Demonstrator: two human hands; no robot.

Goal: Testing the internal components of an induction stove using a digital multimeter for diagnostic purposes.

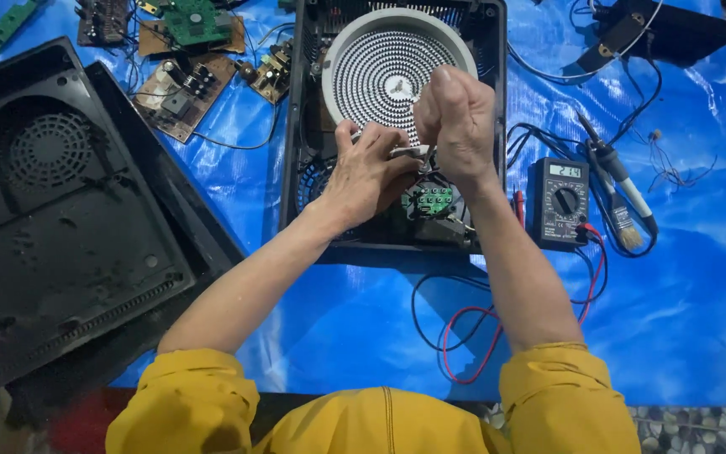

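Black plastic comes first on the far left: the removed bottom cover of a cooker, vent grille up, lying on the blue tarp, with several bare circuit boards scattered just beyond its upper corner. Next over, the left hand reaches into the opened cooker housing, its grip pressed around a small pale metal part at the lower edge of the round white heating coil plate; exactly what the part is cannot be told. Touching it from the other side, the right hand is closed in a fist above the same spot, seemingly pinching a thin tool or the part itself, though the fingers hide which. Just below both hands sits a small green control board inside the housing. Judging by this, the step in hand looks like freeing or fastening a fitting at the coil's rim; the next move would call for a steady hold by the left while the right turns or pulls without straining the wires. Further right lie a multimeter with red and black leads, a small brush and a soldering iron
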